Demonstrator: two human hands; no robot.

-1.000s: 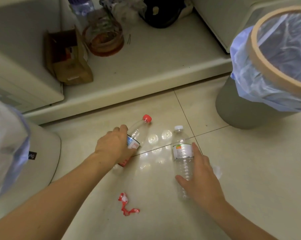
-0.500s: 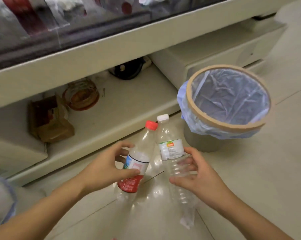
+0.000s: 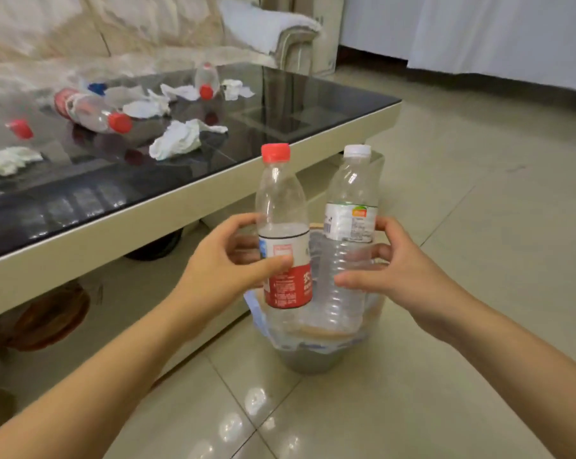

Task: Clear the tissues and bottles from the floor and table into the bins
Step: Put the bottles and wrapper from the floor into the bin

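My left hand [image 3: 225, 271] grips a clear bottle with a red cap and red label [image 3: 281, 226], held upright. Beside it, my right hand [image 3: 392, 274] grips a clear bottle with a white cap [image 3: 349, 226], also upright. Both bottles hang above the grey bin [image 3: 308, 357] with a blue liner, which stands on the floor and is mostly hidden behind them. On the glass table [image 3: 147, 207] lie crumpled tissues [image 3: 175, 140] and several more bottles, one with a red cap [image 3: 96, 114].
The table's pale edge runs diagonally at the left, close to the bin. A sofa [image 3: 114, 31] stands behind the table. The tiled floor [image 3: 478, 226] stretches to the right. Dark items sit on the shelf under the table.
Both hands lifted the two bottles off the floor and brought them upright over the bin. The view rose from the floor to the table top.
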